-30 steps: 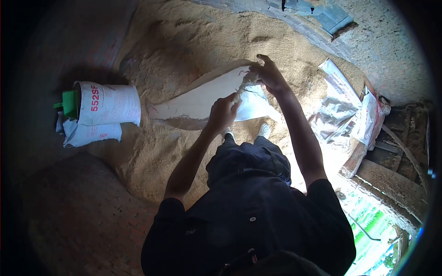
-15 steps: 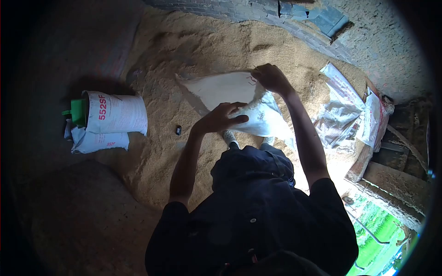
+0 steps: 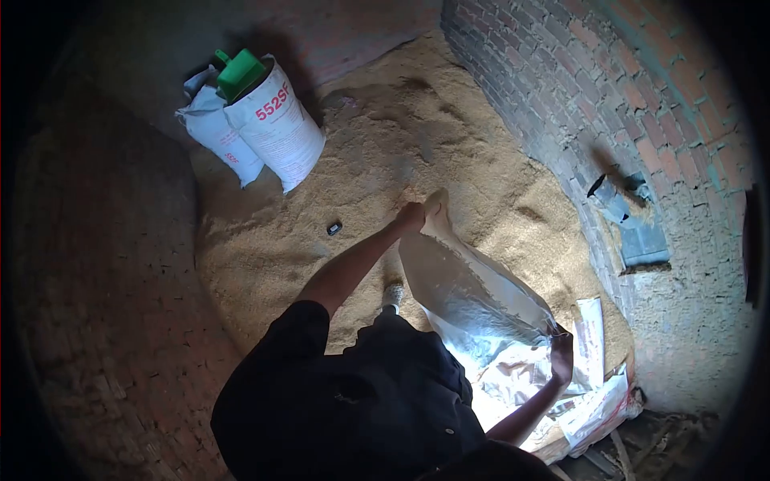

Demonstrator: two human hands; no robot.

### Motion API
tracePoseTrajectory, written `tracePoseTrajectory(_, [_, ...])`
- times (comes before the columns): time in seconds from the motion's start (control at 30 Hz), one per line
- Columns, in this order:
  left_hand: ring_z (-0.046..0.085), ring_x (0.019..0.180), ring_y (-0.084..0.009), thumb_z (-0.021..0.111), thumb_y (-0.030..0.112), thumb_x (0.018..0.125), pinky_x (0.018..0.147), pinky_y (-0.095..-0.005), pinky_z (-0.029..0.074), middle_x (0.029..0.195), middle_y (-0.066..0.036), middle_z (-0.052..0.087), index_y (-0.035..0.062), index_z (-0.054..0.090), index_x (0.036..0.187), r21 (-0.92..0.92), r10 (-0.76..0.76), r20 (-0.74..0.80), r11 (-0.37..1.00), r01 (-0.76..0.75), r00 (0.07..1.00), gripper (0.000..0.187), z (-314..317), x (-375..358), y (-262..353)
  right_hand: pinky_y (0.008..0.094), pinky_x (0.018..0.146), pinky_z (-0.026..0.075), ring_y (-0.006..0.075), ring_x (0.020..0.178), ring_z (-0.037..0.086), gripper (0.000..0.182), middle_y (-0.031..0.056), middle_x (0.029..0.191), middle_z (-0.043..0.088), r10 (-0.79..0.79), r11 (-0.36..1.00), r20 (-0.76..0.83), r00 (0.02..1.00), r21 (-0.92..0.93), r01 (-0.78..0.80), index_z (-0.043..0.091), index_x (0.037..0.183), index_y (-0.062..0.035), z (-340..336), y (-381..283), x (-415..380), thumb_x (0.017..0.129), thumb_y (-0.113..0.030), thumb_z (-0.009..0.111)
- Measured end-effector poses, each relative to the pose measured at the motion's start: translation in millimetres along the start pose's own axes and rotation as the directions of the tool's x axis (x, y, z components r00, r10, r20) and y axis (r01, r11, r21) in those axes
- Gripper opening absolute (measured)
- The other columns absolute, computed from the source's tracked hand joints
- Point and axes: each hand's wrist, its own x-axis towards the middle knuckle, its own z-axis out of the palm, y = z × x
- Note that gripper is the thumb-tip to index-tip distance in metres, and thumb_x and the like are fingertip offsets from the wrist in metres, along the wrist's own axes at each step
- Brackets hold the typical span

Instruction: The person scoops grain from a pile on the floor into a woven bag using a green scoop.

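A large pale sack with a sheer, shiny lower part stretches between my two hands above the grain heap. My left hand is closed on the sack's upper left edge, near a bunched corner. At the sack's lower right corner, my right hand grips the gathered edge with bent fingers. The sack hangs over the grain just in front of my legs. One shoe shows beside it.
Two upright white sacks stand at the upper left, with a green scoop on top. A small black device lies on the grain. More empty sacks lie at the lower right. A brick wall rises on the right.
The view has turned toward the brick wall. My hands have moved farther apart, pulling the sack out lengthwise. My left hand, loosely spread before, is now closed on the sack.
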Motion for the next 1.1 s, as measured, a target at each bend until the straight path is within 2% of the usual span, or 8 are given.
tracePoseTrajectory(0.07, [0.062, 0.088, -0.0334, 0.059, 0.012, 0.072, 0.076, -0.0407, 0.050, 0.088, -0.023, 0.062, -0.0017, 0.061, 0.093, 0.160, 0.164, 0.055, 0.972, -0.171, 0.985, 0.026, -4.9, 33.9, 4.8, 0.0323, 0.071, 0.047, 0.0257, 0.085, 0.061, 0.018, 0.0206, 0.098, 0.060, 0.237, 0.913, 0.046, 0.970, -0.351, -0.207, 0.059, 0.094, 0.0004, -12.0, 48.5, 56.2, 0.088, -0.012, 0.048])
tracePoseTrajectory(0.17, [0.064, 0.075, -0.0282, 0.071, 0.050, 0.064, 0.068, -0.0367, 0.052, 0.078, -0.018, 0.063, -0.0017, 0.061, 0.080, 0.112, 0.208, -0.068, 0.973, -0.200, 0.976, 0.055, -87.8, 52.1, 87.4, 0.0418, 0.067, 0.048, 0.0343, 0.075, 0.062, 0.036, 0.0216, 0.086, 0.062, -0.062, 0.849, -0.324, 0.944, -0.514, -0.121, 0.063, 0.092, 0.0006, -51.7, 53.0, 101.4, 0.090, -0.027, 0.040])
tracePoseTrajectory(0.2, [0.062, 0.075, -0.0287, 0.061, 0.002, 0.067, 0.068, -0.0379, 0.051, 0.085, -0.017, 0.061, 0.0014, 0.062, 0.085, 0.106, 0.290, -0.231, 0.956, -0.273, 0.929, 0.018, -109.8, 53.9, 115.9, 0.0419, 0.066, 0.048, 0.0335, 0.076, 0.063, 0.034, 0.0204, 0.087, 0.063, -0.072, 0.875, -0.472, 0.879, -0.453, -0.172, 0.063, 0.095, -0.0006, -66.0, 49.2, 114.1, 0.090, -0.027, 0.042])
tracePoseTrajectory(0.27, [0.061, 0.070, -0.0286, 0.059, 0.000, 0.068, 0.065, -0.0383, 0.051, 0.094, -0.016, 0.058, 0.0004, 0.058, 0.097, 0.054, 0.420, -0.506, 0.887, -0.459, 0.753, 0.028, -148.2, 45.6, 160.8, 0.0426, 0.064, 0.049, 0.0319, 0.076, 0.064, 0.032, 0.0162, 0.089, 0.065, -0.167, 0.902, -0.630, 0.759, -0.408, -0.140, 0.063, 0.099, -0.0049, -88.6, -35.8, 98.4, 0.090, -0.030, 0.045])
tracePoseTrajectory(0.43, [0.061, 0.065, -0.0242, 0.058, -0.003, 0.066, 0.056, -0.0328, 0.052, 0.121, -0.018, 0.043, -0.0001, 0.037, 0.125, -0.001, 0.483, -0.601, 0.796, -0.606, 0.636, 0.062, -219.6, -91.8, 199.4, 0.0390, 0.059, 0.050, 0.0291, 0.074, 0.064, 0.033, 0.0135, 0.088, 0.066, -0.340, 0.854, -0.884, 0.321, -0.433, -0.289, 0.062, 0.103, -0.0068, -72.0, -76.6, 54.3, 0.091, -0.032, 0.045])
tracePoseTrajectory(0.5, [0.061, 0.062, -0.0244, 0.058, -0.003, 0.066, 0.053, -0.0325, 0.052, 0.125, -0.020, 0.039, -0.0006, 0.031, 0.130, -0.003, 0.457, -0.540, 0.839, -0.545, 0.707, 0.069, -202.2, -107.3, 176.6, 0.0410, 0.062, 0.050, 0.0290, 0.076, 0.064, 0.034, 0.0153, 0.086, 0.065, 0.024, 0.656, -0.866, 0.500, -0.364, -0.661, 0.062, 0.103, -0.0048, -49.9, -38.4, 48.1, 0.091, -0.032, 0.045])
tracePoseTrajectory(0.57, [0.061, 0.061, -0.0252, 0.058, -0.003, 0.066, 0.051, -0.0331, 0.051, 0.127, -0.022, 0.038, -0.0008, 0.026, 0.132, -0.014, 0.390, -0.418, 0.900, -0.435, 0.820, 0.074, -162.3, -105.0, 138.0, 0.0447, 0.074, 0.046, 0.0357, 0.084, 0.061, 0.033, 0.0213, 0.090, 0.062, 0.344, 0.720, -0.361, 0.867, -0.491, -0.490, 0.063, 0.096, -0.0003, -20.9, -21.0, 35.1, 0.087, -0.029, 0.049])
tracePoseTrajectory(1.1, [0.062, 0.071, -0.0327, 0.057, -0.005, 0.064, 0.059, -0.0392, 0.051, 0.139, -0.021, 0.023, -0.0013, 0.019, 0.135, -0.187, 0.025, -0.305, 0.979, -0.086, 0.952, 0.080, -144.1, -167.0, 13.5, 0.0421, 0.061, 0.047, 0.0345, 0.071, 0.062, 0.026, 0.0222, 0.079, 0.063, 0.077, 0.962, -0.359, 0.930, -0.217, -0.163, 0.063, 0.086, 0.0043, 92.8, -50.3, 144.0, 0.082, -0.021, 0.055])
